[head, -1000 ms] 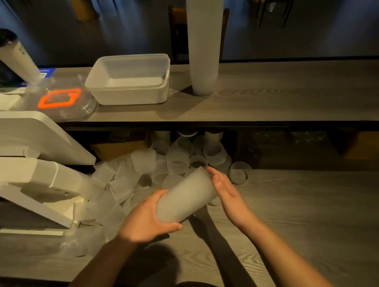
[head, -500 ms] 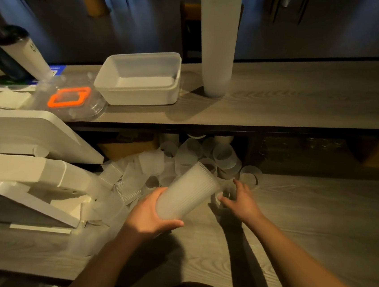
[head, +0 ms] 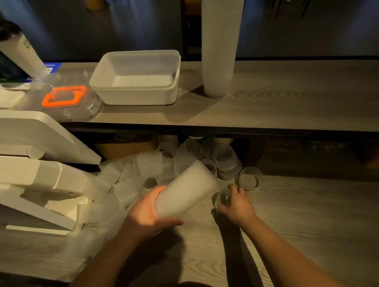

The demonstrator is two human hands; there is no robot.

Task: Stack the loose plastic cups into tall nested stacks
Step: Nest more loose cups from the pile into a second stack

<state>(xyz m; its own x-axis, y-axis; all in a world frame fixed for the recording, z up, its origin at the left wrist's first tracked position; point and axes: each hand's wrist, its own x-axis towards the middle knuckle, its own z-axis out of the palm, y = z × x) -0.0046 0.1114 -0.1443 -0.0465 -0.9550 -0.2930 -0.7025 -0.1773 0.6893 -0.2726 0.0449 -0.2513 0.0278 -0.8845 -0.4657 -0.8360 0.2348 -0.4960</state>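
Bench (head: 315, 226) of grey wood grain fills the lower half of the frame, and a raised shelf (head: 305, 104) crosses the middle above it. On that shelf, upper centre, we see a tall finished stack (head: 220, 41) of nested cups standing upright and running out of the top of the frame, with a white rectangular tub (head: 137, 77) just to its left and an orange-rimmed clear lid (head: 65, 95) further left. White moulded trays (head: 21, 172) crowd the left edge.

Under the shelf's lip, centre frame, lies the heap of loose cups (head: 182, 156), tipped every way, translucent and hard to count.

In front of the heap we hold a short nested stack (head: 185, 192) tilted, its open mouth toward the upper right. Our left hand (head: 146, 213) wraps the stack's closed lower end, fingers curled round it. Our right hand (head: 236, 204) is down on the bench just right of the stack, fingers curled round a single loose cup (head: 221, 198) lying at the heap's near edge; the cup blurs against the fingers, so we cannot tell how firm the hold is.

We judge the step to be fetching this cup for the stack. To do it well, we should turn the cup base-first toward the stack's mouth, line up the two axes before pushing, and press lightly, since thin plastic crumples and jams if forced askew. The left hand should keep the stack steady and angled toward the right.
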